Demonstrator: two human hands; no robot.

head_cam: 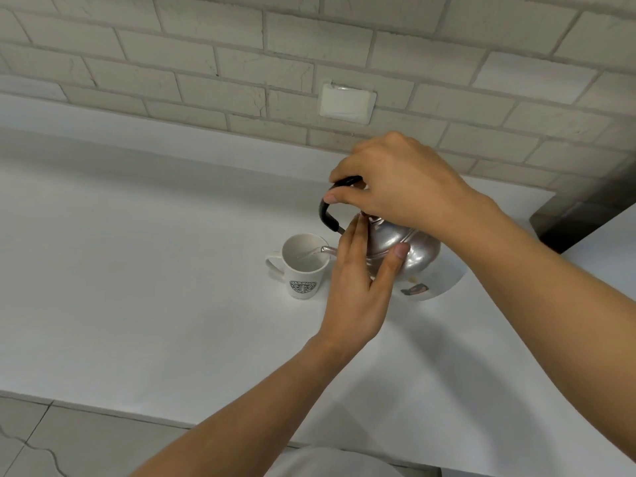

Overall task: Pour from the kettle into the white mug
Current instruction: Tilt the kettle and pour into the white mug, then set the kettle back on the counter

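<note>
White countertop [137,287] fills the frame below a pale brick wall [172,63]. Right of centre, the right hand [402,187] clamps the black handle [327,215] of a tilted shiny metal kettle [416,256]; the left hand [358,287] presses flat against its lid, fingers extended. Its spout reaches over the white logo mug [303,266] at centre.

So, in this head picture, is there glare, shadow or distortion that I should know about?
Head view: the wide lens bends the counter edge and the brick lines; soft shadows fall under both arms; the kettle shows a bright sheen and a small reflection; the white mug is sharp enough, its logo slightly blurred.
</note>
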